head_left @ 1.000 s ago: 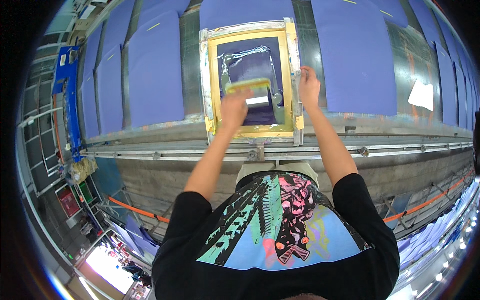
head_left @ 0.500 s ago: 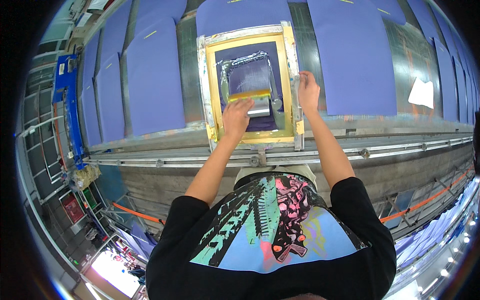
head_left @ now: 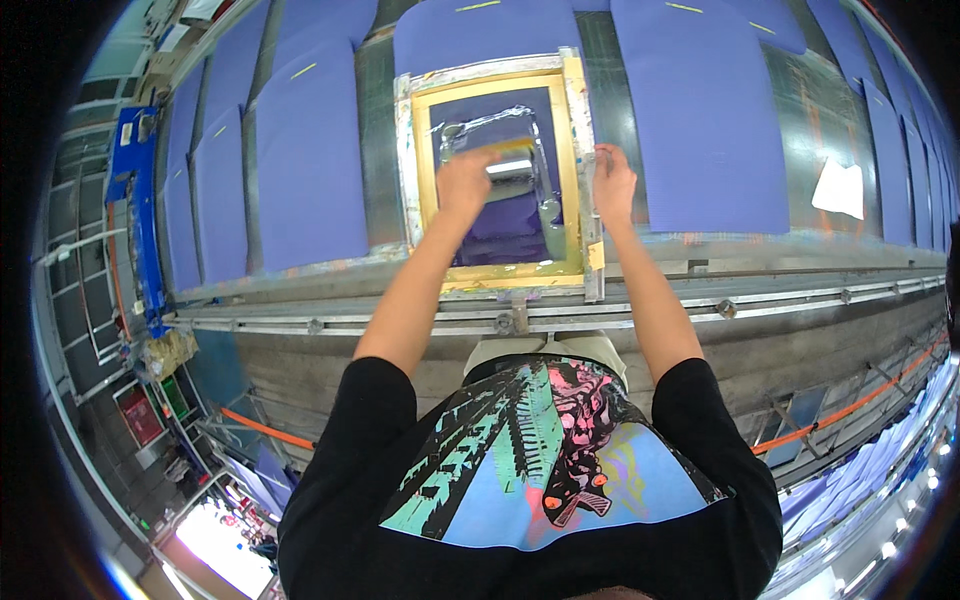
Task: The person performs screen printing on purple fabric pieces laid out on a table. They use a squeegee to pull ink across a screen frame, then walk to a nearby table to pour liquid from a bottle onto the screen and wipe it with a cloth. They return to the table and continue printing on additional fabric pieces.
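A screen-printing frame [head_left: 583,215], pale-edged with yellow tape inside, lies over a purple-blue fabric panel [head_left: 487,30]. Inside it, dark mesh [head_left: 500,245] carries glossy, translucent ink around a rectangular area. My left hand [head_left: 463,185] is closed on a squeegee [head_left: 512,166] with a metal holder and yellowish upper edge, which is smeared by motion and partly covered by my fingers. At the frame's right side, my right hand [head_left: 614,188] is closed with its fingertips against the outer edge.
More purple-blue panels [head_left: 705,130] lie along the long table on both sides. A white scrap [head_left: 839,188] rests on the table at the right. A metal rail [head_left: 640,318] runs along the near edge, between the table and my body. Blue equipment [head_left: 133,160] stands at the left.
My left hand and the squeegee have moved away from me, up the mesh, uncovering dark mesh at the near end. My right hand stays at the frame's right side.
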Available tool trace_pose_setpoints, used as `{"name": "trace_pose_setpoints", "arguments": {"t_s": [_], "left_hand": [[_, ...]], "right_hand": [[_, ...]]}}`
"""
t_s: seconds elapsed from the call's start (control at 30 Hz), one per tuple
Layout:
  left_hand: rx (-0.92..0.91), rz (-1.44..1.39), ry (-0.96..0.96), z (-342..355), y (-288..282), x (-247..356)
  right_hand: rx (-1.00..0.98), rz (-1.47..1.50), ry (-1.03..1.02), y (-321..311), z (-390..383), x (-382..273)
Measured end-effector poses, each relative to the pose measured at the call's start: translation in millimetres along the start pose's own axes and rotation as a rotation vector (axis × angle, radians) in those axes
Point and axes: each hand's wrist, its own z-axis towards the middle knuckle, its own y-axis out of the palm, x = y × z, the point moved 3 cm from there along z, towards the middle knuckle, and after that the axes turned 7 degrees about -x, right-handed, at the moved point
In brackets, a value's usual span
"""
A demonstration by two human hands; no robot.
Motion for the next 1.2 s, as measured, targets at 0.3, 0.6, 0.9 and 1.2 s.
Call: {"name": "trace_pose_setpoints", "arguments": {"t_s": [0.3, 0.6, 0.9, 1.2], "left_hand": [[-0.054, -0.112, 0.15, -116, -23, 20], [-0.002, -0.093, 0.119, -44, -36, -59], [-0.198, -0.114, 0.191, -136, -164, -327], [0.058, -0.146, -0.02, -218, -164, -343]], "right_hand": [[-0.04, -0.08, 0.089, -2, 10, -22], [0.02, -0.018, -0.205, 122, 68, -88], [-0.044, 0.031, -0.039, 327, -41, -197], [-0.016, 0.067, -0.096, 366, -71, -211]]}}
